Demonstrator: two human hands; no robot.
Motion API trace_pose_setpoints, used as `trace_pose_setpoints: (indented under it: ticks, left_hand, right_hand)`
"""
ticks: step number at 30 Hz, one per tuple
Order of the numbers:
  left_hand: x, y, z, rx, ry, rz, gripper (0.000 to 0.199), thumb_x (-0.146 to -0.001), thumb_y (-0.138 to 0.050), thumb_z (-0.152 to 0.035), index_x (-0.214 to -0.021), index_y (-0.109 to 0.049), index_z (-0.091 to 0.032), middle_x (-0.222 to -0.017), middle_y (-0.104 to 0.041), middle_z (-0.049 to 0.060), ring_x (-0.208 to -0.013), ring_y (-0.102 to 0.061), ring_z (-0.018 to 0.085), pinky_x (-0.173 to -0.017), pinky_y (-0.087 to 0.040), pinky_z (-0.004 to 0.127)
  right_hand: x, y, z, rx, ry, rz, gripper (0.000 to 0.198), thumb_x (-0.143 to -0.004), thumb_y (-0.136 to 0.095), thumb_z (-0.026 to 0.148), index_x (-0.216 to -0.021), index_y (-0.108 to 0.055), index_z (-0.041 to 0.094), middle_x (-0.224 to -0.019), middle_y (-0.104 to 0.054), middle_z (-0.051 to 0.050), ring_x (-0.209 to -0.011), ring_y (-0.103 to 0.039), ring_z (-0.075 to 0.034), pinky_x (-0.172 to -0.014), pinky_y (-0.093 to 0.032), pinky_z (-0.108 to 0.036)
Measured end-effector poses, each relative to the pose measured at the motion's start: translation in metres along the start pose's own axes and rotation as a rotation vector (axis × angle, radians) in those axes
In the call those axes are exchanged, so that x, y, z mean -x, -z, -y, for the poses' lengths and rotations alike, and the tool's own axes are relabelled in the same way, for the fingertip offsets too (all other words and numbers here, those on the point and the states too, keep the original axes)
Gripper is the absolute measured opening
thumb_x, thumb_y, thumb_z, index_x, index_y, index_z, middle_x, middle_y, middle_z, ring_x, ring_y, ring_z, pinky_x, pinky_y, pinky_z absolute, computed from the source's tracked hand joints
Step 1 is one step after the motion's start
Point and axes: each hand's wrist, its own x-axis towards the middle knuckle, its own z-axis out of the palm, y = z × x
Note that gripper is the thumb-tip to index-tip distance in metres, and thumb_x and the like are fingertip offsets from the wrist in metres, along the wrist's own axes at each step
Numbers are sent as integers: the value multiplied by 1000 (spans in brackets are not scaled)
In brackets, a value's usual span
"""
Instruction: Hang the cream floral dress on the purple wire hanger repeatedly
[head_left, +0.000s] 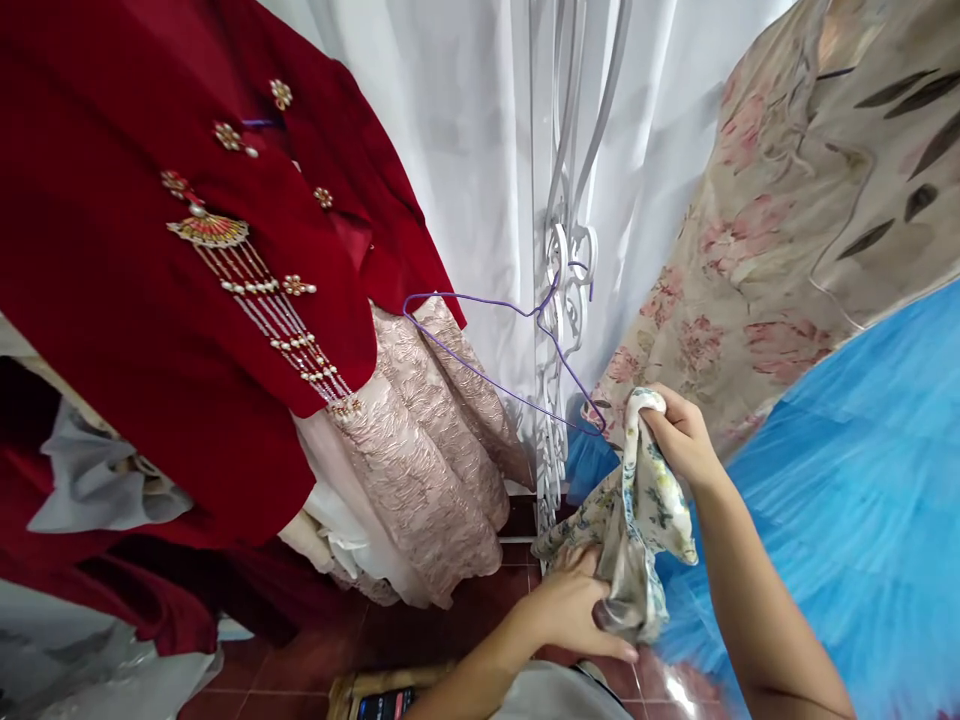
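Note:
My right hand is closed around the bunched upper edge of a white garment with a blue, green and yellow floral print. Lower down, my left hand grasps the same garment, partly covered by its folds, with one digit stretched out to the right. The cloth hangs in loose folds between both hands. Just above, a thin purple wire hanger dangles bare from a white metal rack, apart from my hands.
Left hang a dark red jacket with a beaded ornament and a pink textured skirt. On the right are a beige floral dress and blue tulle. White curtains stand behind. A phone lies below, above red floor tiles.

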Motion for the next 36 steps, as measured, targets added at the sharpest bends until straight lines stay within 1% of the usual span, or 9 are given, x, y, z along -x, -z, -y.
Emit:
trace_pose_setpoints:
  ticks: [3,7,9,12,18,21,26,30,36]
  left_hand:
    - [21,22,21,-219,109,-67,23,-74,-78,-42,-82,-74,-21,-118,-65,12,-121,-57,38,-112,-38,52]
    - [60,103,25,-248,183,-282,22,-81,-70,-36,-89,-77,-17,-104,-68,11,-96,-65,27,-86,-52,37]
    - [79,151,15,-251,144,-410,26,-84,-66,-31,-104,-77,-18,-113,-68,10,-98,-64,25,-82,-53,34]
    - [102,210,-6,-320,20,-597,24,-85,-53,-17,-96,-74,-17,-111,-69,9,-98,-64,22,-84,-52,32]
    - [117,282,-34,-582,-130,-924,20,-87,-44,-16,-81,-63,-18,-90,-66,6,-89,-61,20,-84,-49,32]
    - [116,313,-31,-742,-17,-1027,25,-91,-39,-18,-90,-64,-19,-93,-65,8,-91,-61,23,-85,-48,34]
    - [95,359,-21,-816,161,-1005,35,-92,-37,-15,-110,-66,-21,-113,-67,11,-103,-62,27,-92,-48,37]
    - [66,387,-37,-775,90,-1112,37,-88,-39,-8,-108,-66,-23,-107,-67,10,-101,-61,26,-90,-47,36]
    - [28,412,-58,-679,41,-1334,28,-88,-43,-8,-95,-67,-23,-94,-65,7,-87,-60,22,-80,-46,31]
  right_hand:
    - [-5,5,-21,-1,34,-106,11,-79,-63,27,-87,-69,21,-80,-67,-2,-70,-58,-17,-65,-46,-28]
    - [-16,5,-47,-149,-72,-144,26,-78,-68,37,-100,-69,23,-75,-69,-1,-57,-56,-16,-54,-44,-27]
    - [-25,1,-54,-227,-125,-63,32,-75,-73,44,-99,-69,22,-76,-72,-3,-58,-59,-17,-54,-46,-28]
    - [-39,-13,-55,-340,-217,144,41,-74,-74,53,-97,-72,19,-81,-75,-7,-64,-65,-20,-61,-52,-31]
    - [-56,-40,-41,-287,-312,261,42,-69,-78,56,-61,-63,17,-52,-59,2,-46,-51,-13,-47,-41,-24]
    - [-55,-38,-36,-307,-365,245,50,-65,-80,62,-54,-59,17,-44,-52,4,-39,-40,-9,-40,-29,-22]
    - [-55,-22,-31,-310,-398,299,44,-65,-83,57,-59,-66,17,-49,-60,0,-41,-48,-13,-42,-34,-25]
    - [-60,-20,-30,-282,-389,360,41,-70,-81,52,-54,-61,20,-37,-47,3,-34,-42,-12,-39,-31,-27]
    - [-60,-33,-22,-442,-411,343,36,-64,-85,50,-73,-74,17,-60,-72,-5,-56,-66,-22,-56,-50,-31]
